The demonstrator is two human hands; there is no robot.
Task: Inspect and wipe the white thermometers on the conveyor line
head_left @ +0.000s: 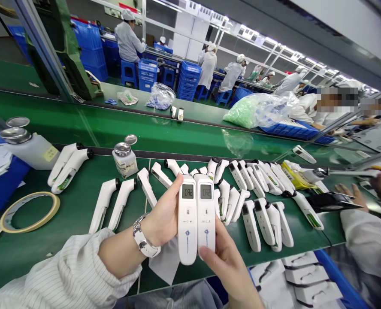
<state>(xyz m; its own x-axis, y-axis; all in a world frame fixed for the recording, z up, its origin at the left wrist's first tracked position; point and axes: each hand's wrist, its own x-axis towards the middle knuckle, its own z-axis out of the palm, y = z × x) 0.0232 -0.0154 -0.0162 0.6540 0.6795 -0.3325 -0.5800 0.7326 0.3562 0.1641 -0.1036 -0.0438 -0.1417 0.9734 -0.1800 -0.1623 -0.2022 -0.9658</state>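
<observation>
Two white infrared thermometers stand upright side by side before me, their small grey displays both lit with characters. My left hand (pixel 164 216), below a watch (pixel 144 237) with a white strap, is closed on the left thermometer (pixel 187 246). My right hand (pixel 231 262) grips the right thermometer (pixel 206 221), its thumb across the lower end. The two housings touch or nearly touch. Behind them, many similar thermometers (pixel 255 225) lie in rows on the green bench (pixel 71 244). A piece of white paper (pixel 164 266) shows beneath my left hand.
At left are a roll of tape (pixel 53 210), a blue bin (pixel 16 184) and a large dispenser bottle (pixel 37 150). A smaller bottle (pixel 126 165) stands behind. White trays (pixel 315 279) fill a blue crate below right. A co-worker's hands (pixel 354 195) are at the right.
</observation>
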